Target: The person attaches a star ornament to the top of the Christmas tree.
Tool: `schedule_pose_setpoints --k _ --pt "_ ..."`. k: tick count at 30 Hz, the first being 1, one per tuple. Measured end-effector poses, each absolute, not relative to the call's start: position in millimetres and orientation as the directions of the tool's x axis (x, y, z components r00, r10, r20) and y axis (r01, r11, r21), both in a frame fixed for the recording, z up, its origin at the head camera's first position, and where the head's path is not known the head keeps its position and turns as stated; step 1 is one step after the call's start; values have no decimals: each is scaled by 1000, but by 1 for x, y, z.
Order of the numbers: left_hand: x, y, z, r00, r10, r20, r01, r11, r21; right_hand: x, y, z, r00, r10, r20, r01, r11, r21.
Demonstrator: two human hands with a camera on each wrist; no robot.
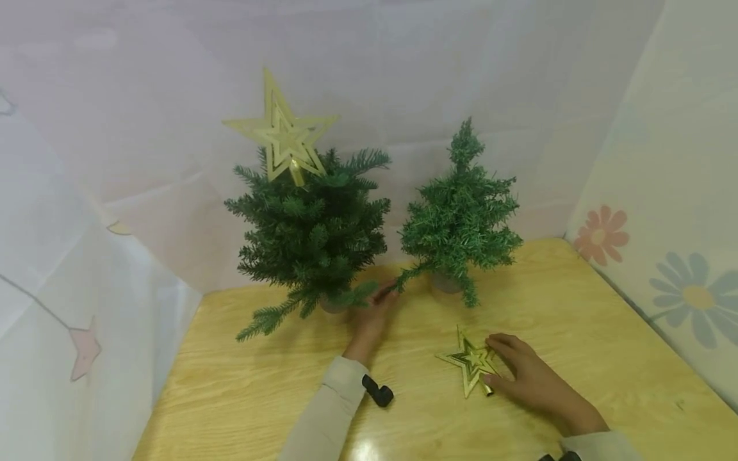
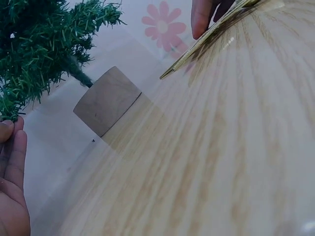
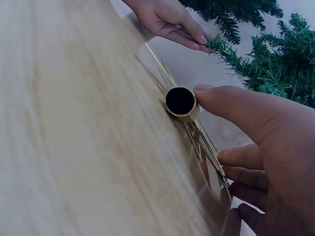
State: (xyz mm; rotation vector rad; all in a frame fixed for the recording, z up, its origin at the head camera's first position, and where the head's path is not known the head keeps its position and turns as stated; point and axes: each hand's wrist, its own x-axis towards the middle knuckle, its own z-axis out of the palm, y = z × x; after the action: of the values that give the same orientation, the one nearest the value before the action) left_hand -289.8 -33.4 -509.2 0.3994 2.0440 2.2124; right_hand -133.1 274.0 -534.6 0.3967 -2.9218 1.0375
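Observation:
My left hand (image 1: 371, 315) pinches the tip of a low branch (image 3: 219, 45) of the smaller Christmas tree (image 1: 461, 221); in the left wrist view its fingers (image 2: 17, 152) show at the left edge. That tree stands on a round wooden base (image 2: 108, 101). Thumb and fingertips of my right hand (image 1: 533, 378) hold a small gold star topper (image 1: 474, 360) low at the tabletop. In the right wrist view, the thumb (image 3: 231, 105) is against the topper's hollow tube (image 3: 181, 102), and the other fingers touch the star's edge.
To the left stands a fuller Christmas tree (image 1: 314, 240), with a larger gold star (image 1: 285, 137) leaning at its top. Both trees are near the back edge of the wooden table (image 1: 230, 384). Behind and at the sides hang pale sheets, the right one with printed flowers (image 1: 697, 296).

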Motion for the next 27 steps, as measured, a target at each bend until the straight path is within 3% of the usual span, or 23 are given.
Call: schedule_pose_setpoints --k 13,27 --pt "-302 -29 -534 -966 228 122 92 -139 986 -131 270 -537 -956 -257 144 -291 747 -597" --pt "-296 -30 -520 -959 253 131 85 -188 979 -130 266 -537 -956 -225 189 -294 754 -588"
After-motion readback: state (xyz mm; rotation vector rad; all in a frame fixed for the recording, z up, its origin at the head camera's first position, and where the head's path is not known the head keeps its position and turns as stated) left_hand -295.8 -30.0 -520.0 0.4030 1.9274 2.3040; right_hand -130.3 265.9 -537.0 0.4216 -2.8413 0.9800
